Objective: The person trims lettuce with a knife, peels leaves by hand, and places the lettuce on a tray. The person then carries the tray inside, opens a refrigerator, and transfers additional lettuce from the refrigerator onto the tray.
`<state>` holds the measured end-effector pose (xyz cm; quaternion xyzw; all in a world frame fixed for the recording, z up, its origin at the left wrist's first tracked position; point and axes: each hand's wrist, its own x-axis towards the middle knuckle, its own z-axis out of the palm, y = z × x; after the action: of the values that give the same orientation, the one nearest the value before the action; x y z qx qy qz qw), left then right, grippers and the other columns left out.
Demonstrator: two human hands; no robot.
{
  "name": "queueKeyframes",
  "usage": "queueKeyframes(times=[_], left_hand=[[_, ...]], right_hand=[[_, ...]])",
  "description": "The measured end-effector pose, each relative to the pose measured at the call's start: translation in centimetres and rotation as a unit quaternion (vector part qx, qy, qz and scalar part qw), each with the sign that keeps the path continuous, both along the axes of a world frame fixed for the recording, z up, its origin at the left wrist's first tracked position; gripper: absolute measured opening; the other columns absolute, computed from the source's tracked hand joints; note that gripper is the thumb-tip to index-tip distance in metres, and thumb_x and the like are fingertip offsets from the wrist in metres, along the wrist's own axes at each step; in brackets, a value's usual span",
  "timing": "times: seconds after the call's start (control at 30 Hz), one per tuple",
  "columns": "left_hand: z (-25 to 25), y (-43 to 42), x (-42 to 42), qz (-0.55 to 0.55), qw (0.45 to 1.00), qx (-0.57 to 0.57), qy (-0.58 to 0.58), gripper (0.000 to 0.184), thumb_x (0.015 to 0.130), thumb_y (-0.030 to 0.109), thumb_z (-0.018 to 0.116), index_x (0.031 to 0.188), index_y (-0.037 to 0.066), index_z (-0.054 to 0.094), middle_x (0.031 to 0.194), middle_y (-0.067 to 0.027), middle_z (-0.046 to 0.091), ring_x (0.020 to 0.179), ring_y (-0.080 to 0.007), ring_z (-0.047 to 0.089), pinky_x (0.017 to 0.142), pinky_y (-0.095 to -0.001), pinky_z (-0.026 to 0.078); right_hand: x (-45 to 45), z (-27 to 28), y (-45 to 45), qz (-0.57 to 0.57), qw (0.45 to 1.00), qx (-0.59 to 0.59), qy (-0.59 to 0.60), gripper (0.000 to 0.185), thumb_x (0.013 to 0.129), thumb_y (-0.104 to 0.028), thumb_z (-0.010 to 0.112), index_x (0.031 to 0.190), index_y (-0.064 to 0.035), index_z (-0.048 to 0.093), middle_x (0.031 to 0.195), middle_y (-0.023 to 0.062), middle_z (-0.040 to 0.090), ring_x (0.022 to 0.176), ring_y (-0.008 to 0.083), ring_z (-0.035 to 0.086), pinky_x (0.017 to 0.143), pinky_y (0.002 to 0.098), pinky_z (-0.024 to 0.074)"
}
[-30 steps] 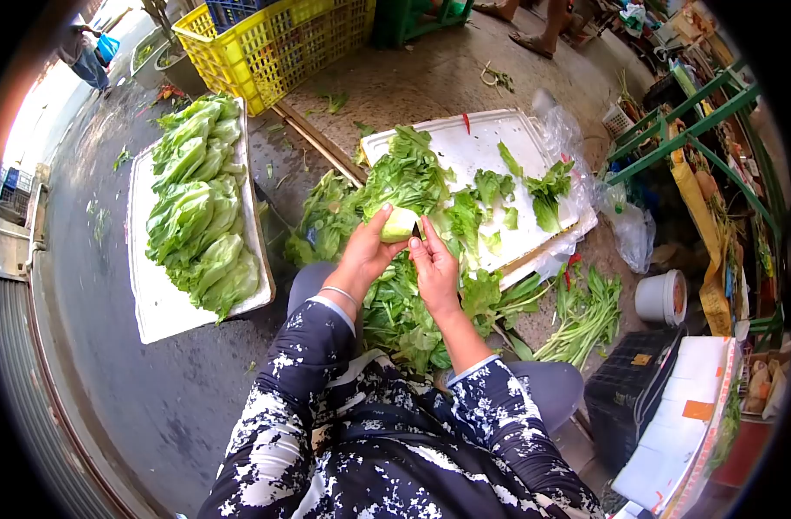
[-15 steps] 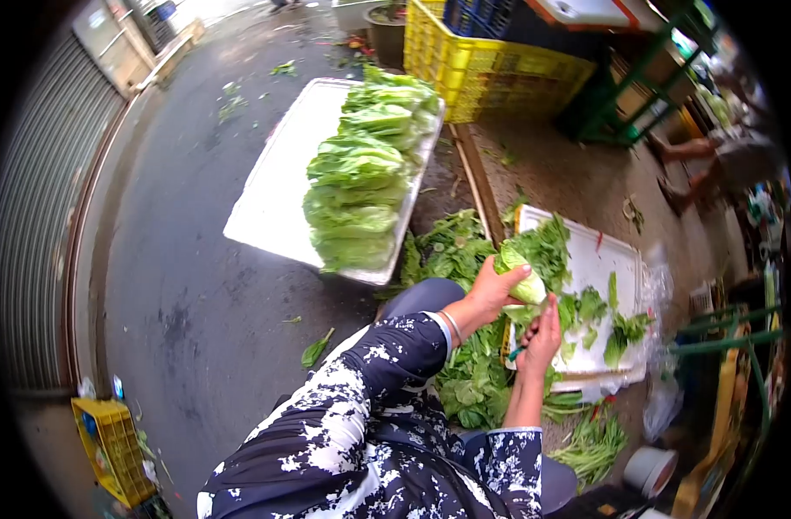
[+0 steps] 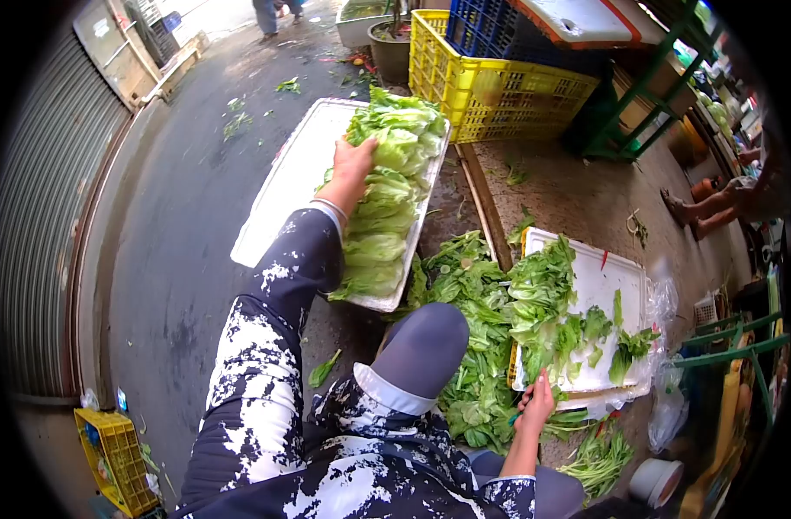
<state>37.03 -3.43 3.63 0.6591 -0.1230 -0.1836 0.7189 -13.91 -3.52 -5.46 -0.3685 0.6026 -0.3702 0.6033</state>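
Observation:
My left hand (image 3: 353,166) reaches over the row of lettuce heads (image 3: 380,227) on a white foam tray (image 3: 279,195). Its fingers are wrapped round a lettuce head at the left side of the row, near the far end. My right hand (image 3: 536,405) is closed round a small knife with a teal handle (image 3: 514,418), mostly hidden by the fingers. It is low by the near edge of a second white foam tray (image 3: 619,281) with torn leaves on it. Loose green leaves (image 3: 478,346) are heaped between the trays.
Yellow crate (image 3: 517,95) stands beyond the trays, with a blue crate (image 3: 486,30) in it. A smaller yellow crate (image 3: 123,463) is at lower left. Cut stems (image 3: 601,458) and a white bucket (image 3: 655,482) lie at lower right. A person's legs (image 3: 716,208) show at right.
My left hand has carried the lettuce head from beside my right hand to the row on the left tray. My right hand has moved down, still closed round the knife.

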Motion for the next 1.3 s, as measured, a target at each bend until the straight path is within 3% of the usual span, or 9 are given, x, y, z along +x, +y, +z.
queueKeyframes(times=[0.13,0.3,0.33,0.4,0.43,0.63,0.8,1.03,1.3], left_hand=[[-6.1,-0.3,5.7,0.045,0.94,0.316,-0.121,0.039,0.066,0.024,0.068,0.091,-0.004,0.059,0.083,-0.0144,0.062,0.073,-0.0222,0.06,0.064,-0.0333,0.049],[-3.0,4.0,4.2,-0.296,0.938,0.183,0.006,0.026,0.078,0.023,0.056,0.082,-0.002,0.062,0.07,-0.0074,0.061,0.059,-0.0147,0.056,0.051,-0.0308,0.045],[-4.4,5.2,6.5,-0.311,0.862,0.177,-0.358,0.029,0.079,0.024,0.056,0.09,-0.002,0.06,0.076,-0.0098,0.062,0.062,-0.0172,0.057,0.054,-0.0308,0.045],[-2.3,3.1,6.2,-0.225,0.842,0.303,-0.385,0.043,0.076,0.03,0.059,0.103,-0.003,0.056,0.085,-0.0149,0.061,0.074,-0.023,0.058,0.064,-0.0329,0.045],[-0.7,2.1,5.3,-0.151,0.884,0.44,-0.04,0.054,0.073,0.036,0.062,0.108,-0.004,0.053,0.089,-0.0175,0.06,0.082,-0.0263,0.057,0.071,-0.0351,0.045],[2.3,-0.3,0.4,0.052,0.703,0.403,-0.583,0.063,0.075,0.041,0.063,0.121,0.003,0.044,0.115,-0.0208,0.048,0.113,-0.03,0.041,0.093,-0.0394,0.034],[5.1,-3.1,-17.6,-0.296,0.926,0.12,-0.199,0.036,0.077,0.008,0.062,0.11,0.003,0.052,0.11,-0.009,0.054,0.097,-0.0171,0.051,0.083,-0.0268,0.043],[-2.7,-8.8,-30.7,-0.553,0.822,0.102,0.083,0.04,0.081,0.014,0.059,0.116,0.003,0.045,0.107,-0.0111,0.053,0.094,-0.0184,0.054,0.076,-0.0308,0.048],[-3.8,-10.5,-33.3,-0.539,0.802,0.043,0.254,0.042,0.086,0.018,0.053,0.125,0.014,0.038,0.105,-0.0102,0.054,0.087,-0.022,0.058,0.065,-0.034,0.052]], right_hand=[[-0.3,0.3,-0.9,-0.008,1.0,-0.011,0.02,0.032,0.089,-0.022,0.048,0.119,-0.0099,0.051,0.058,-0.0048,0.04,0.042,0.0021,0.03,0.035,0.0159,0.0209],[-3.6,1.8,-7.8,-0.141,0.985,-0.095,0.0,0.029,0.082,-0.026,0.059,0.105,-0.0086,0.058,0.058,-0.0059,0.043,0.041,0.0014,0.032,0.034,0.0171,0.0217],[-4.7,1.3,-9.7,-0.172,0.977,-0.121,0.014,0.028,0.081,-0.023,0.06,0.104,-0.0054,0.058,0.062,-0.0047,0.046,0.046,0.0026,0.035,0.037,0.0179,0.0247],[-7.3,-0.9,-13.3,-0.207,0.964,-0.16,0.054,0.026,0.08,-0.017,0.06,0.1,-0.0005,0.058,0.068,-0.0014,0.051,0.053,0.0053,0.042,0.042,0.0192,0.0315],[-8.3,-1.9,-14.9,-0.214,0.958,-0.171,0.08,0.024,0.079,-0.016,0.06,0.097,0.0011,0.058,0.072,0.0008,0.054,0.056,0.0069,0.047,0.044,0.0197,0.0352],[-8.4,-7.7,-21.2,-0.049,0.937,-0.136,0.317,0.039,0.069,-0.02,0.07,0.099,0.0008,0.056,0.075,0.0043,0.058,0.066,0.013,0.054,0.061,0.0247,0.0453],[-6.4,-8.5,-21.7,-0.004,0.888,-0.075,0.453,0.053,0.071,-0.028,0.063,0.12,-0.0166,0.047,0.102,0.0109,0.061,0.093,0.0279,0.058,0.076,0.0374,0.0455],[-5.3,-6.1,-19.9,-0.064,0.943,-0.182,0.27,0.028,0.07,-0.027,0.066,0.084,-0.0029,0.065,0.07,0.0068,0.063,0.063,0.0181,0.06,0.06,0.0295,0.0461],[-0.1,2.5,-11.4,0.149,0.974,-0.173,-0.008,0.027,0.078,-0.017,0.065,0.099,-0.0001,0.062,0.079,0.004,0.062,0.071,0.0079,0.055,0.064,0.0205,0.0447]])
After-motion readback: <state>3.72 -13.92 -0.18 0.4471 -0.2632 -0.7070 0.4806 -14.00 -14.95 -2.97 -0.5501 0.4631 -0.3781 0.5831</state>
